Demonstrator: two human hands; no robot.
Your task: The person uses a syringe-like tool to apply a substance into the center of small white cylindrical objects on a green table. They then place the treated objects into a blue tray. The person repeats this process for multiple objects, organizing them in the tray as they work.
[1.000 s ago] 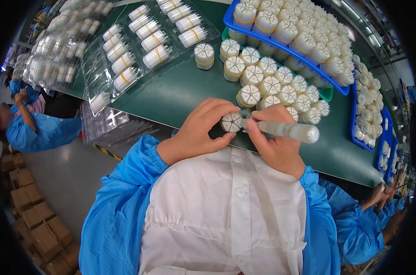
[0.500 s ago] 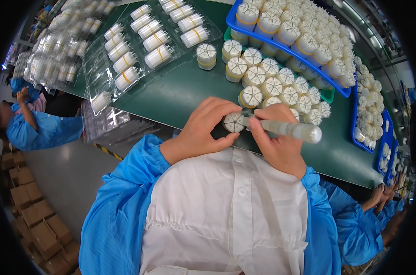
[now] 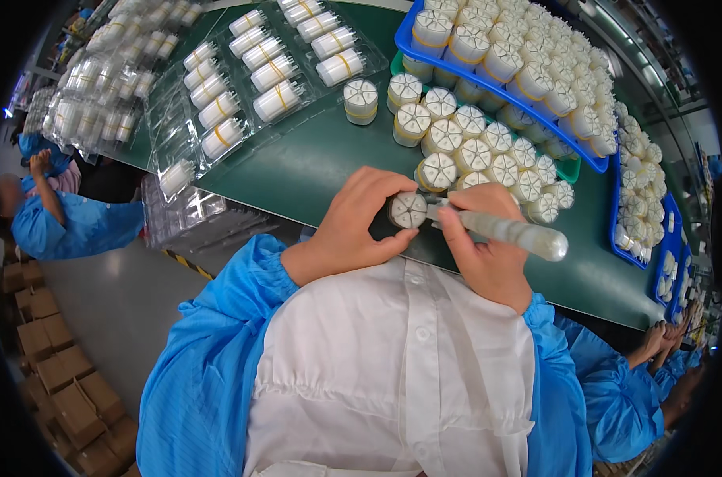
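My left hand (image 3: pixel 349 228) is curled around a white cylinder (image 3: pixel 408 210), thumb and index finger on its sides. The cylinder stands upright at the table's near edge, its round top split into wedges. My right hand (image 3: pixel 488 242) grips a tool with a thick, translucent whitish handle (image 3: pixel 528 236), which slants down to the right. Its narrow metallic tip (image 3: pixel 437 210) meets the cylinder's right rim; the fingers partly hide it. Just beyond my hands stands a group of similar cylinders (image 3: pixel 474 154) with yellow bands, and one more cylinder (image 3: pixel 361 102) stands apart to their left.
Clear plastic trays (image 3: pixel 241 103) with white banded cylinders lie on the green table (image 3: pixel 297 171). A blue tray (image 3: pixel 488 75) full of cylinders rests over a green tray (image 3: pixel 568 166). Co-workers in blue sleeves (image 3: pixel 83 222) sit left and right. Cardboard boxes (image 3: pixel 79 409) stand lower left.
The tool's handle end has swung slightly down and to the right. Its tip and the cylinder have shifted a little; both hands keep their hold.
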